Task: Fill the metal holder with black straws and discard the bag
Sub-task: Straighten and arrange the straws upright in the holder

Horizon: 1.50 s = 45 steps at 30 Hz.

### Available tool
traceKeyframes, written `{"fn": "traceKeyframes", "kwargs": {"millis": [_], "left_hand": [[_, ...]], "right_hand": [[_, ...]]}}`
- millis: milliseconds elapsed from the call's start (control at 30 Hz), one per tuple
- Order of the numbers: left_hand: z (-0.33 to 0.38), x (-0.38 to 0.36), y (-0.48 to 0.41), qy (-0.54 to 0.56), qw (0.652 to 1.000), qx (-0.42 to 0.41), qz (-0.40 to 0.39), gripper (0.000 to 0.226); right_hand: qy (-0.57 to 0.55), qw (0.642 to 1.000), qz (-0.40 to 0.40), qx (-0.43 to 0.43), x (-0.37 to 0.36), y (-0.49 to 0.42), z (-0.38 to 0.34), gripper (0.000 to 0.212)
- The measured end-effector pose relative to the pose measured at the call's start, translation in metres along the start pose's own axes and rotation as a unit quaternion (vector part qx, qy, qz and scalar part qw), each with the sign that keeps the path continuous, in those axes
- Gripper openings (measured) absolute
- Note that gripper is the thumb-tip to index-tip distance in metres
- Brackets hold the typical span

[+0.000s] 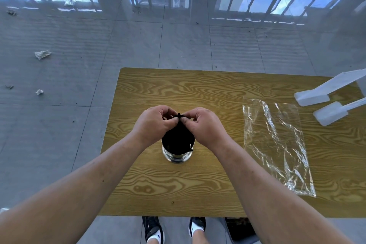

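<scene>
Both grips are narrow and pinch the same thing. The left hand (pixel 153 123) and right hand (pixel 204 125) meet at the centre of the frame, fingertips nipping the top ends of the black straws (pixel 178 134). The bundle stands in the metal holder (pixel 177 156) just below, filling its mouth. Such straws look light, thin and slippery, so gathering them near the tops seems wise. To the right, well apart, the clear bag (pixel 277 144) lies flat and apparently empty on the counter (pixel 178 184); it should crumple easily.
</scene>
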State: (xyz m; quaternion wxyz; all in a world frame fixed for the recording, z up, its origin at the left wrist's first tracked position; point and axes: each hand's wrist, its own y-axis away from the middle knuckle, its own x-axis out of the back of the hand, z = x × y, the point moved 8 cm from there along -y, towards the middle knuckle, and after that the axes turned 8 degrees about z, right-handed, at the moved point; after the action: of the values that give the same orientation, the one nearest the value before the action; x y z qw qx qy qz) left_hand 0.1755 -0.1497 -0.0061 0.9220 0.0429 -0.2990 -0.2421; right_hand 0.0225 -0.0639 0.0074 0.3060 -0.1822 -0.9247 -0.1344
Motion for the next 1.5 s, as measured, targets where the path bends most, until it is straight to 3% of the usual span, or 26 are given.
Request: {"fn": "traceKeyframes", "kwargs": {"millis": [167, 467, 767, 1300, 1500], "left_hand": [[0.01, 0.004, 0.001, 0.025, 1.0, -0.015, 0.001, 0.007], [0.057, 0.024, -0.004, 0.112, 0.989, -0.091, 0.03, 0.008], [0.062, 0.027, -0.011, 0.155, 0.983, -0.091, 0.044, 0.009], [0.045, 0.016, -0.008, 0.133, 0.989, -0.063, 0.014, 0.014], [0.037, 0.024, -0.01, 0.061, 0.995, -0.072, 0.04, 0.013]], "right_hand": [[0.006, 0.999, 0.023, 0.036, 0.01, 0.002, -0.011, 0.018], [-0.156, 0.984, 0.079, 0.025, 0.044, -0.004, -0.033, 0.012], [-0.208, 0.976, 0.065, 0.012, 0.043, -0.003, -0.04, 0.014], [-0.268, 0.961, 0.019, -0.06, 0.017, -0.003, -0.018, 0.008], [-0.257, 0.962, 0.085, -0.043, 0.037, -0.008, -0.019, 0.005]]}}
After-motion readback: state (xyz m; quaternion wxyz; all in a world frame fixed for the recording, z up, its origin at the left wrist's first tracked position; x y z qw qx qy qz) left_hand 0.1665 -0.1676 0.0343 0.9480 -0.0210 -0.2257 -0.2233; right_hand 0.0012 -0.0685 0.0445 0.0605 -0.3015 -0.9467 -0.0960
